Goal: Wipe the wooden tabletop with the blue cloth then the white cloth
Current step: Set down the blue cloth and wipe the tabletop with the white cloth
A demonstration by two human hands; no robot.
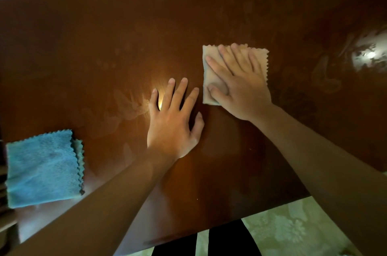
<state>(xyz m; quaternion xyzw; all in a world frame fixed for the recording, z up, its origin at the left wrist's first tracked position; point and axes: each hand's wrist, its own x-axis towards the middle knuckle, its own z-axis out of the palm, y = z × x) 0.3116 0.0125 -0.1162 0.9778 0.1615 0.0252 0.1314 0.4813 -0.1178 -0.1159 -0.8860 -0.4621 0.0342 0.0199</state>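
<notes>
Two cloths are showing: the blue cloth point(43, 169) is lying at lower left, while the right hand point(238, 82), fingers flat, is pressing the white cloth point(211, 80) mid-frame on the wooden tabletop point(104, 36), so the second wipe seems underway; the left hand point(173, 121), fingers spread, is bracing on the wood. Next, probably sweeping strokes toward the smears at right.

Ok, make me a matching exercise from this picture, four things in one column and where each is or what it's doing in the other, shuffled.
Things:
1. blue cloth
2. white cloth
3. left hand
4. right hand

States:
A. flat on the bare wooden tabletop
B. pressing a cloth
C. folded, untouched, near the table's left edge
D. spread under a palm

Pairs: 1-C, 2-D, 3-A, 4-B
</notes>
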